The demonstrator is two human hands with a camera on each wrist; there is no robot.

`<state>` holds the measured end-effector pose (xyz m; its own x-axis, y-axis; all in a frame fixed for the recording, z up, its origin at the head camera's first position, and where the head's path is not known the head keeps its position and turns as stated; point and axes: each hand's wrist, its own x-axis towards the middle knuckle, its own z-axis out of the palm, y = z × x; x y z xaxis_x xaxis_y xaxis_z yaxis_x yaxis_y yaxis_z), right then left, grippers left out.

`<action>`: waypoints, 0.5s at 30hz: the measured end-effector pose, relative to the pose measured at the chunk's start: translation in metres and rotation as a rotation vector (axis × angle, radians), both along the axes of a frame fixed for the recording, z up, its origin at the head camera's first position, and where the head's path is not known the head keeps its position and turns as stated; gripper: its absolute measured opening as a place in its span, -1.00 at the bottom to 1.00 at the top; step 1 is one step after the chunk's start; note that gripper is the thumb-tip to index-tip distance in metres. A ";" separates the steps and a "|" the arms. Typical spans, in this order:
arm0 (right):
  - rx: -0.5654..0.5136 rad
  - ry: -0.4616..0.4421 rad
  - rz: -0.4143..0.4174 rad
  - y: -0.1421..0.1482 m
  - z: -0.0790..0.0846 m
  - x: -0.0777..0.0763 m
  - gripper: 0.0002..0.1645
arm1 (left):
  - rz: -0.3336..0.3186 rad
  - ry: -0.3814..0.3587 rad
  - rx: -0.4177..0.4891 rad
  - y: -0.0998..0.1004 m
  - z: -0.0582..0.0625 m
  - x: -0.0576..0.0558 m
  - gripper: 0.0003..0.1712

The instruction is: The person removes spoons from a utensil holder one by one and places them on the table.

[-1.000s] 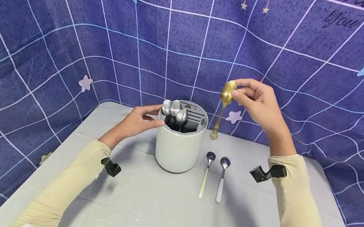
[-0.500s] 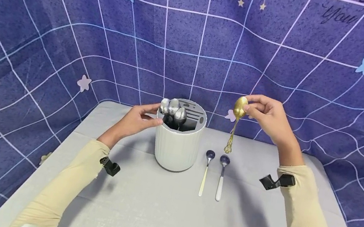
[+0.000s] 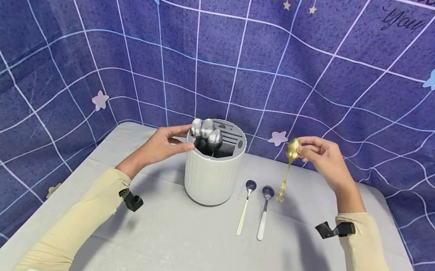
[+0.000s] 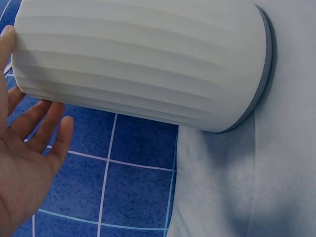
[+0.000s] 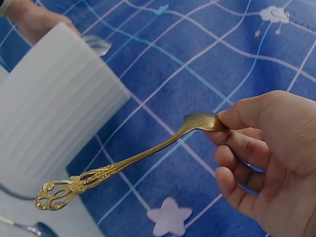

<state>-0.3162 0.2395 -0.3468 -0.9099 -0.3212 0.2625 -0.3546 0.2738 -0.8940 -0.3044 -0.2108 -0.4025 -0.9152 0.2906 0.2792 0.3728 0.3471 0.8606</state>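
My right hand pinches a gold spoon by its bowl, thumb against fingers. The spoon's ornate openwork handle hangs downward, above the table right of the other spoons. My left hand rests against the left side of a white ribbed utensil holder near its rim, thumb in front and the other fingers loosely bent. Silver spoons stand bowl-up in the holder's left front compartment. On the table lie a slim spoon with a pale yellow handle and, beside it, a spoon with a white handle.
A light grey cloth covers the table. Behind and beside it hangs a purple-blue curtain with grid lines and stars. The holder's grey top has slots at the back right.
My right hand has carried the gold spoon down and to the right, from beside the holder to just right of the lying spoons. My left hand has stayed at the holder.
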 end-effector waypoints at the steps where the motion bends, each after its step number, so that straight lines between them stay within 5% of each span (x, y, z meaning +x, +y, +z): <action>1: -0.004 -0.014 -0.003 0.001 -0.004 0.000 -0.60 | -0.001 -0.002 0.001 0.000 0.000 0.000 -0.23; 15: -0.056 -0.160 -0.013 0.019 -0.050 -0.005 -0.64 | -0.008 -0.001 0.003 -0.001 -0.001 0.000 -0.25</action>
